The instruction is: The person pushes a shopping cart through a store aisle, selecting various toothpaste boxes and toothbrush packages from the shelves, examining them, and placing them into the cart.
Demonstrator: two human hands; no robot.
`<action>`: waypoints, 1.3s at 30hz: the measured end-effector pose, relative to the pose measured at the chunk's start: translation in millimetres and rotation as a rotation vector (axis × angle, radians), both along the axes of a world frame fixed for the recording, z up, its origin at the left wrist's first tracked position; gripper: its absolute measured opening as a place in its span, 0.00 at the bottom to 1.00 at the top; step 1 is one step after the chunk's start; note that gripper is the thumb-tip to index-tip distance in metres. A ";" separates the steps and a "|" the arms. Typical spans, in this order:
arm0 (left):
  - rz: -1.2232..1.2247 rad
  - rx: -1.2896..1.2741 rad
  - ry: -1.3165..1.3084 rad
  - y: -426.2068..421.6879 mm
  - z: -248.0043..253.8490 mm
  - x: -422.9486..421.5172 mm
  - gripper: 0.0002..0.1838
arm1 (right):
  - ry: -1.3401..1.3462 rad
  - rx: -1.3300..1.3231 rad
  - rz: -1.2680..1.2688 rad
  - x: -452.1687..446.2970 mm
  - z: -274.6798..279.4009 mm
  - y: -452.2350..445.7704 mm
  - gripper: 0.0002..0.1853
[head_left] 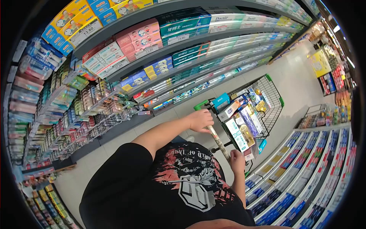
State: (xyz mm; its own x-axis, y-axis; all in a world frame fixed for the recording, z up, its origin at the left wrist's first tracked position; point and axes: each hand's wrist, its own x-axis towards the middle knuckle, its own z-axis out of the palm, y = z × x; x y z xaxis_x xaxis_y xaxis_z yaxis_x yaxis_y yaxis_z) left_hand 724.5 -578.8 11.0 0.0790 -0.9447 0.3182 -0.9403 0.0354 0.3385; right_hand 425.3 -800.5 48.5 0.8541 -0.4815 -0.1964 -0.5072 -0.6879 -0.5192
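A shopping cart (pixel 272 110) with a wire basket and green corners stands before me, seen at a slant. Its pale patterned handle (pixel 215 138) runs between my hands. My left hand (pixel 201 121) is wrapped round the handle near a green end piece. Toward the other end, my right hand (pixel 237 160) is closed on the same handle, its fingertips partly hidden. Goods fill the near part of the basket: a white box with green print (pixel 235 133), a teal box (pixel 221 101), a purple pack (pixel 249 121) and several other packages.
Shelves of boxed toothpaste (pixel 185 24) line the left side, with hanging packs (pixel 57 99) further back. On the right are slanted shelves of blue and red boxes (pixel 289 198). A pale tiled floor (pixel 291 72) runs ahead, past a yellow display (pixel 320 63).
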 end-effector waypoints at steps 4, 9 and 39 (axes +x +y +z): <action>0.169 -0.044 0.032 3.6 -3.6 -21.0 0.23 | -0.142 -0.026 0.318 57.7 23.1 19.0 0.11; 0.291 -0.019 0.033 33.9 -10.5 -18.2 0.31 | 0.149 -0.147 0.542 101.3 13.2 15.6 0.14; 1.503 0.271 -0.662 314.9 281.6 142.6 0.30 | 0.273 -0.275 0.768 153.6 4.1 24.8 0.16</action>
State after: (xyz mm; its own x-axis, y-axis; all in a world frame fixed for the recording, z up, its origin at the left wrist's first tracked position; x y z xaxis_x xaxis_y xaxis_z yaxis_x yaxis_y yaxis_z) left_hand 867.1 -263.9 292.6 0.8362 -0.1858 0.5160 -0.0529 -0.9638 -0.2613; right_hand 578.9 -775.7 52.6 0.9026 0.1498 -0.4037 0.0675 -0.9751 -0.2111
